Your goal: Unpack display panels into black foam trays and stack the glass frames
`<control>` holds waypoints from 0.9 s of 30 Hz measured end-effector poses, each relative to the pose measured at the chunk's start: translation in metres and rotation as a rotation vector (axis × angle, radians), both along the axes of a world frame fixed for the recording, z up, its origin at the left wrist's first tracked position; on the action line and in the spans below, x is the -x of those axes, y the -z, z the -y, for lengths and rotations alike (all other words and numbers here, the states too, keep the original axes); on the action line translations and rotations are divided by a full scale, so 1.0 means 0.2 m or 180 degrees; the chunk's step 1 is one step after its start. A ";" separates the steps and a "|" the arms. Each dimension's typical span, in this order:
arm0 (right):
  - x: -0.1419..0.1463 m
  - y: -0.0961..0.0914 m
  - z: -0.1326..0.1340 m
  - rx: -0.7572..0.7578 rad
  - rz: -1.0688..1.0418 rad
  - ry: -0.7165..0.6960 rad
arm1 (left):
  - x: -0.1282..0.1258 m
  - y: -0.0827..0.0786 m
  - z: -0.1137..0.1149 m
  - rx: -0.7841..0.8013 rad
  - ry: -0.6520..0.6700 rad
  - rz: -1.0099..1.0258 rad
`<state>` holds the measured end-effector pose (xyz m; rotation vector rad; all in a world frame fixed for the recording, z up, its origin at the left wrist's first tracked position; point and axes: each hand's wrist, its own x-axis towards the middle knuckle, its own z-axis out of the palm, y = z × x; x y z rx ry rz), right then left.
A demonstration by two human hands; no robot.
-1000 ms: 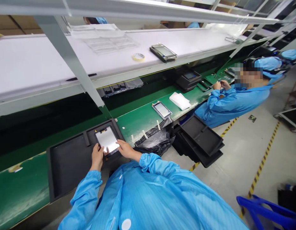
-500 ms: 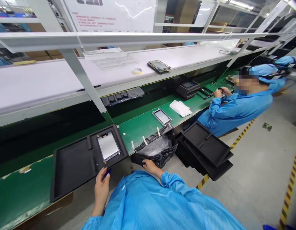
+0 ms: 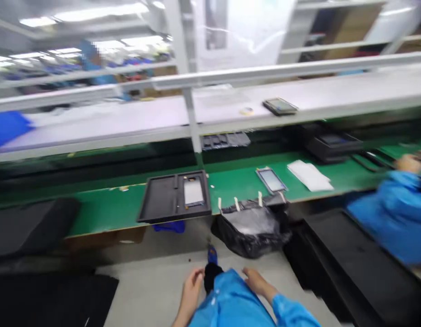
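Note:
My left hand (image 3: 192, 287) hangs low in front of my body, with its fingers loosely bent, thumb apart and nothing in it. On the other side of my blue smock (image 3: 227, 295), my right hand (image 3: 257, 280) is also empty, its fingers loose and somewhat blurred. Closest to it is a black plastic bag (image 3: 231, 236), fixed to the bench edge with white tape strips. A black tray (image 3: 159, 200) rests on the bench, and a display panel (image 3: 193, 191) lies in its right compartment. Another display panel (image 3: 272, 180) lies on the green bench behind the bag.
White sheets (image 3: 309, 175) lie on the green bench (image 3: 104, 209). Stacked black trays (image 3: 360, 263) stand low at the right, beside a co-worker's blue sleeve (image 3: 384, 213). Dark trays (image 3: 43, 295) fill the lower left. A white shelf (image 3: 128, 120) runs above the bench.
My view has swung left and I stand further back from the bench. My right hand has come away from the bag, and my left hand from the tray's front edge.

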<state>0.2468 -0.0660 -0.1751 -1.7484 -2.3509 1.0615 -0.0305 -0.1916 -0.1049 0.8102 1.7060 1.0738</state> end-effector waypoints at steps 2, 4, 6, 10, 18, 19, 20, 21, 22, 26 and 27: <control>-0.09 0.11 -0.08 0.0093 0.0133 -0.0483 | -0.05 0.07 0.03 -0.0019 -0.0068 0.0217; -0.17 0.22 -0.21 0.0086 0.0432 -0.0775 | -0.08 0.08 0.04 -0.0100 -0.0125 0.0310; -0.24 0.26 -0.37 -0.0034 0.0752 -0.0934 | -0.10 0.05 0.05 -0.0150 -0.0162 0.0314; -0.40 0.12 -0.75 -0.0451 0.1271 -0.0978 | -0.14 0.03 0.03 -0.0111 -0.0399 0.0244; -0.81 -0.19 -1.65 -0.1622 0.1855 -0.1058 | -0.51 0.16 -0.32 0.0092 -0.0777 0.0297; -0.86 -0.20 -1.76 -0.1739 0.1863 -0.1087 | -0.60 0.15 -0.39 0.0092 -0.0736 0.0349; -0.89 -0.19 -1.86 -0.1846 0.1850 -0.1123 | -0.68 0.15 -0.47 0.0080 -0.0666 0.0400; -0.92 -0.19 -1.96 -0.1936 0.1827 -0.1162 | -0.77 0.14 -0.54 0.0051 -0.0581 0.0442; -0.95 -0.17 -2.05 -0.2006 0.1802 -0.1220 | -0.84 0.13 -0.61 -0.0001 -0.0501 0.0471; -0.99 -0.11 -2.34 -0.1951 0.1759 -0.1565 | -1.06 0.11 -0.76 -0.0142 -0.0513 0.0501; -0.99 -0.09 -2.39 -0.1882 0.1751 -0.1655 | -1.09 0.11 -0.77 -0.0124 -0.0606 0.0509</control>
